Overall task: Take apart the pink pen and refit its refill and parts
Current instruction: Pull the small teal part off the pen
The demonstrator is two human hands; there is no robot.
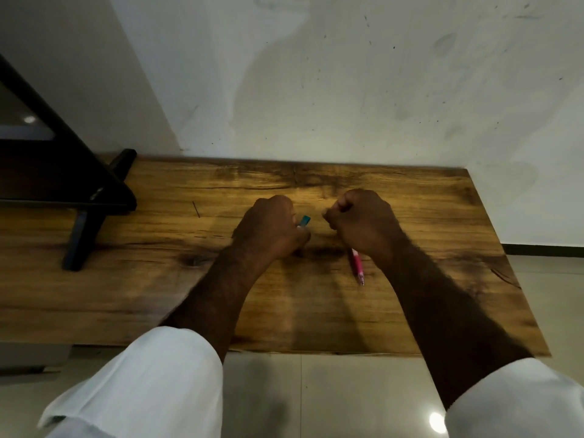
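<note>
Pink plastic pen [357, 266] pokes out below the right hand [363, 224], whose curled fingers grip it above the brown wooden table [158, 279]. The left hand [271, 230] clasps a small teal plastic piece [305, 220] in curled fingers.

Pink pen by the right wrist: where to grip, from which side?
Pinch the pink pen across its exposed barrel, from above. It seems to lie flat on the table, tip toward the person; the right hand hides its far end, so only the near stretch is free.
</note>
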